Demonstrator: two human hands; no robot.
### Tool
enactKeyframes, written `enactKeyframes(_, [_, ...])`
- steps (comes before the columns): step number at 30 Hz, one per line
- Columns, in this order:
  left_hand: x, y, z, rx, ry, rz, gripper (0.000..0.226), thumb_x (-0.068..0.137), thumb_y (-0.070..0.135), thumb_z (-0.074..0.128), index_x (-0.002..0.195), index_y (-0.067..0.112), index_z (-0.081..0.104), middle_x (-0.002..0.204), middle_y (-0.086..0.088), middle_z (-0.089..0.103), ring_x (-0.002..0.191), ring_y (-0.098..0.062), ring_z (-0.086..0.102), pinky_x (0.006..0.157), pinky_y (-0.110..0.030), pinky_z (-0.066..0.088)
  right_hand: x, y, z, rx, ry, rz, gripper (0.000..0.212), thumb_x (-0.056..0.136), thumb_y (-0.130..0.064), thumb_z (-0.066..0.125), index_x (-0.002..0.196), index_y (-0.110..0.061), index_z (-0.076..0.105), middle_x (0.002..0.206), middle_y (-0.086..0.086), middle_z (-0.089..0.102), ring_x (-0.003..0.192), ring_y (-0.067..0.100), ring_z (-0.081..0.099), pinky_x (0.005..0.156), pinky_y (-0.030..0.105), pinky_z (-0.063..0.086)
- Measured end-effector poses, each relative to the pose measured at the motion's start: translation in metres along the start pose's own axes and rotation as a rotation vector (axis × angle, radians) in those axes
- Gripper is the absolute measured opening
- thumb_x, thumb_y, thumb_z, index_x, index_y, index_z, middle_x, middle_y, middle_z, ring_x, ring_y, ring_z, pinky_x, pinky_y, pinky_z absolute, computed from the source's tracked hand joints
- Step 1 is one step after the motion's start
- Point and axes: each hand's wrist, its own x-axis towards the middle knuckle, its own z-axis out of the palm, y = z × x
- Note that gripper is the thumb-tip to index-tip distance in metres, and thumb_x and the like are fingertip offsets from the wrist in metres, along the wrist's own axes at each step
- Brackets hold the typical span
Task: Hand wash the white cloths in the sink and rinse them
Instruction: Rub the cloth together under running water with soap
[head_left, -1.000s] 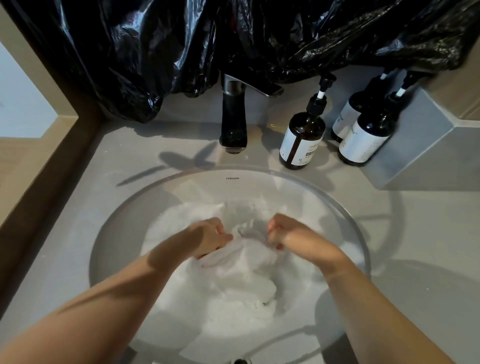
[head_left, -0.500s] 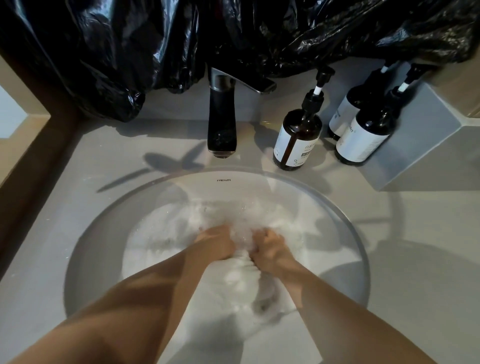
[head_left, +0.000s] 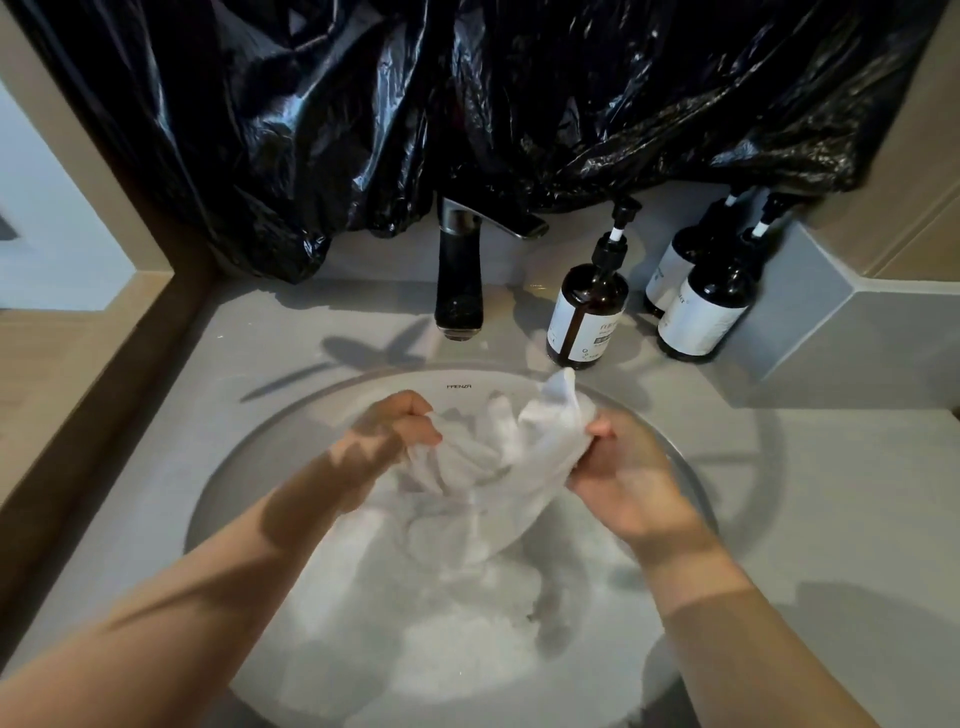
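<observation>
Over the round white ceramic sink (head_left: 467, 387), a person stretches a crumpled white cloth (head_left: 498, 457) between two bare hands, just above the foamy grey-white wash water (head_left: 415, 634). The left hand (head_left: 395, 431) is balled into a fist, its grip closed round one bunched end. The right hand (head_left: 623, 467) pinches the other end between thumb and curled fingers. One loose corner of the cloth pokes up towards the brown glass pump bottle (head_left: 587, 312) standing on the grey bench (head_left: 831, 493) just beside the rim.

The washing looks well under way, while rinsing seems not yet begun: no stream shows under the black tap (head_left: 460, 291). How many more cloths lie beneath the suds cannot be told.

The likeliest mishap is a slip. Soapy fingers on wet fabric hold poorly, and a hard tug could pull an end free, dropping the cloth and throwing suds onto the bench. A brisk wring this high in the sink could also flick that corner against the pump bottle, or spatter the two dark bottles (head_left: 701, 312) and the glossy black plastic sheeting (head_left: 467, 104) behind the tap.
</observation>
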Motion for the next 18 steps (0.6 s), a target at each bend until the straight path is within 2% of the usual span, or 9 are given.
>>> enactKeyframes(2, [-0.002,0.006,-0.001,0.068,0.029,-0.033,0.034,0.053,0.034,0.061,0.075,0.010,0.051,0.073,-0.005,0.046,0.069,-0.018,0.043,0.061,-0.029,0.033,-0.011,-0.008,0.009,-0.116,-0.104,-0.033,0.037,0.059,-0.030,0.066,0.089,-0.012,0.051,0.080,0.011,0.047,0.075,0.026,0.047,0.066,0.034,0.037])
enactKeyframes(4, [-0.001,0.001,0.001,0.252,0.028,-0.099,0.027,0.069,0.032,0.065,0.083,0.016,0.048,0.081,-0.004,0.046,0.074,-0.019,0.043,0.064,-0.030,0.034,-0.020,-0.008,0.015,-0.310,-0.068,-0.090,0.049,0.062,-0.033,0.078,0.096,-0.010,0.052,0.087,0.011,0.056,0.085,0.025,0.057,0.075,0.038,0.043])
enactKeyframes(7, [-0.005,-0.011,0.003,0.556,0.002,-0.129,0.044,0.080,0.033,0.072,0.109,0.019,0.041,0.101,-0.007,0.050,0.085,-0.020,0.048,0.069,-0.029,0.042,-0.033,0.001,0.015,-0.531,0.071,-0.155,0.025,0.074,-0.014,0.078,0.092,-0.013,0.060,0.079,0.002,0.064,0.077,0.020,0.061,0.072,0.031,0.045])
enactKeyframes(9, [-0.011,-0.010,0.001,0.690,-0.030,-0.127,0.065,0.081,0.034,0.071,0.133,0.022,0.033,0.123,-0.010,0.050,0.104,-0.024,0.051,0.085,-0.029,0.044,-0.038,0.002,0.009,-0.579,0.116,-0.193,0.009,0.080,-0.006,0.071,0.081,-0.010,0.064,0.070,0.004,0.062,0.070,0.021,0.058,0.065,0.027,0.043])
enactKeyframes(11, [-0.018,-0.004,0.000,0.910,-0.047,-0.070,0.063,0.088,0.037,0.062,0.142,0.025,0.033,0.137,-0.005,0.047,0.122,-0.022,0.045,0.097,-0.025,0.035,-0.045,-0.003,0.004,-0.609,0.187,-0.268,0.012,0.085,-0.004,0.065,0.074,-0.010,0.065,0.068,0.004,0.061,0.068,0.021,0.057,0.063,0.028,0.046])
enactKeyframes(13, [-0.024,0.000,-0.003,1.022,-0.004,0.042,0.046,0.090,0.046,0.053,0.127,0.019,0.056,0.127,-0.003,0.056,0.119,-0.018,0.048,0.098,-0.021,0.032,-0.050,-0.009,0.003,-0.604,0.233,-0.318,0.014,0.088,-0.009,0.062,0.077,-0.015,0.067,0.077,0.006,0.064,0.076,0.023,0.060,0.075,0.037,0.052])
enactKeyframes(15, [-0.024,0.002,-0.005,0.928,0.051,0.154,0.061,0.074,0.061,0.047,0.101,0.010,0.069,0.102,-0.006,0.063,0.102,-0.020,0.055,0.095,-0.026,0.039,-0.056,-0.015,0.007,-0.532,0.239,-0.323,0.014,0.091,-0.012,0.059,0.082,-0.018,0.066,0.085,0.008,0.065,0.080,0.023,0.061,0.079,0.041,0.053])
enactKeyframes(16, [-0.022,0.002,-0.005,0.798,0.097,0.199,0.059,0.068,0.060,0.049,0.089,0.009,0.070,0.094,-0.004,0.061,0.094,-0.019,0.055,0.091,-0.026,0.041,-0.059,-0.017,0.009,-0.463,0.226,-0.318,0.014,0.093,-0.012,0.056,0.084,-0.017,0.065,0.084,0.008,0.065,0.078,0.022,0.061,0.076,0.039,0.053])
enactKeyframes(18, [-0.022,0.012,-0.001,0.605,0.161,0.155,0.027,0.072,0.041,0.063,0.079,0.015,0.062,0.091,0.002,0.056,0.091,-0.016,0.053,0.079,-0.023,0.039,-0.066,-0.021,0.016,-0.322,0.186,-0.303,0.017,0.096,-0.011,0.050,0.086,-0.014,0.063,0.080,0.007,0.065,0.074,0.020,0.061,0.070,0.034,0.051])
